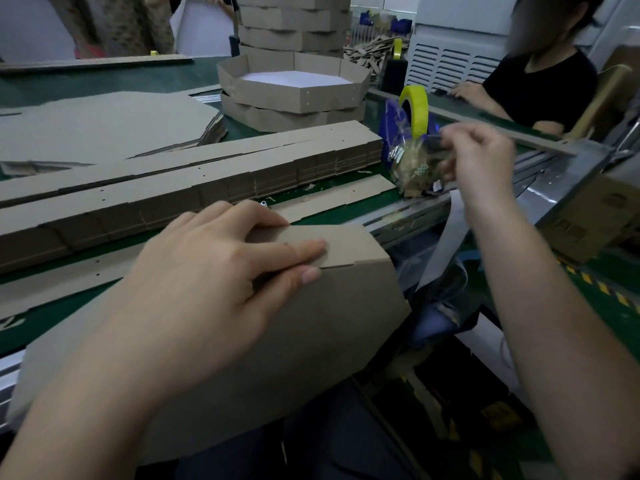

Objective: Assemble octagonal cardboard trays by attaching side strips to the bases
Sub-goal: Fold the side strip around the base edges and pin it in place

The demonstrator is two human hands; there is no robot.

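Left hand (207,271) flat, fingers straight, pressing side strip (346,242) against base (311,341); right hand (481,157) pinches plastic bag (412,164).

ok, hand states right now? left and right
Left hand: open, fingers pressing the cardboard strip.
Right hand: closed, pinching the clear plastic bag.

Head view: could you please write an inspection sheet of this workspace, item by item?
Surface: green table, mostly covered with cardboard.
Job's things: cardboard base with a side strip lying on its edge; stack of side strips; finished trays.
Clutter: yellow tape roll; cardboard scraps.
Grippers: left hand presses the strip with straight fingers; right hand pinches a clear plastic bag.
Cables: nothing seen.
Surroundings: person in a black shirt sits at the far right.
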